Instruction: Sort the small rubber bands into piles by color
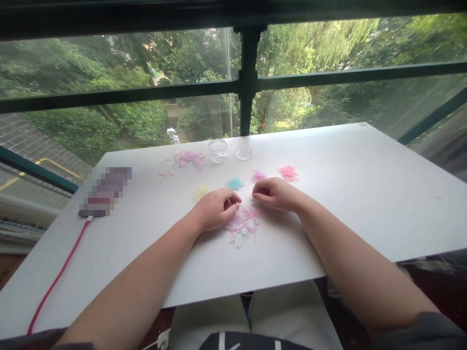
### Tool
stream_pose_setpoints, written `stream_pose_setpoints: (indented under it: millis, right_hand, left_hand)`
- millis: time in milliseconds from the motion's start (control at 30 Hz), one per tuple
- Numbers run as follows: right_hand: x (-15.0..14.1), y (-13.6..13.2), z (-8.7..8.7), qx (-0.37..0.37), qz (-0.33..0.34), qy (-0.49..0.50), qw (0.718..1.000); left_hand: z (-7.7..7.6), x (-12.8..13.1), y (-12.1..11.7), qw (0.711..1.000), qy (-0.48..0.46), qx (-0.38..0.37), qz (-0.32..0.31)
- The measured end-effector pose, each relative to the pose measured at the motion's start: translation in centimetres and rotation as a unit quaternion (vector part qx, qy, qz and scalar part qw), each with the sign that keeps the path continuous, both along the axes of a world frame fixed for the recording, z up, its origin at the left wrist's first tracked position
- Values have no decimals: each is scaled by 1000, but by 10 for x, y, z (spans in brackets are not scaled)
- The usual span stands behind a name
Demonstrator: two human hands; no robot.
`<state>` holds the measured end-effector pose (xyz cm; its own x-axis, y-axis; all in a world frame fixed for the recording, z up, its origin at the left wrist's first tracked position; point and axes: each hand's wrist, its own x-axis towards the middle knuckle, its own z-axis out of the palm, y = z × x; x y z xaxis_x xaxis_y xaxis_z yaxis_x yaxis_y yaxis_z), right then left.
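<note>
A mixed pile of pink, purple and white small rubber bands (pixel 243 224) lies on the table in front of me. My left hand (pixel 216 209) rests at the upper left edge of this pile, fingers curled and thumb close to the index finger. Opposite it, my right hand (pixel 275 194) is bent inward, thumb and fingers drawn together just below a purple heap (pixel 258 175). Anything small in either hand is too fine to make out. Beyond the hands are sorted heaps: yellow bands (pixel 200 193), blue bands (pixel 234 183) and pink bands (pixel 288 173).
A clear round tub (pixel 218 151) and its clear lid (pixel 244 154) stand at the back of the white table (pixel 365 194). Left of them spreads another pink-purple pile (pixel 189 159). A blurred-out phone (pixel 107 189) with a red cable (pixel 62 274) lies far left. Windows border the table's far side.
</note>
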<state>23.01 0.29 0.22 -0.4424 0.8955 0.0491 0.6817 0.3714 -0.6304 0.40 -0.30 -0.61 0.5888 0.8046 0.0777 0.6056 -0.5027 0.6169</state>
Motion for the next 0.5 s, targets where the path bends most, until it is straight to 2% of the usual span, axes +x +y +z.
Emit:
stream_pose_setpoints:
  millis: [67, 167, 400, 500]
  right_hand:
    - [-1, -2, 1, -17, 46, -6, 999]
    - [0, -3, 1, -37, 70, -16, 997]
    - [-8, -3, -2, 21, 48, -46, 998]
    - [-11, -3, -4, 27, 67, -55, 996]
  left_hand:
    - [0, 0, 0, 1000, 2, 2, -12]
    - [2, 1, 0, 999, 1, 12, -39]
    - [4, 0, 0, 998, 11, 7, -61]
    - [3, 0, 1, 997, 13, 10, -70]
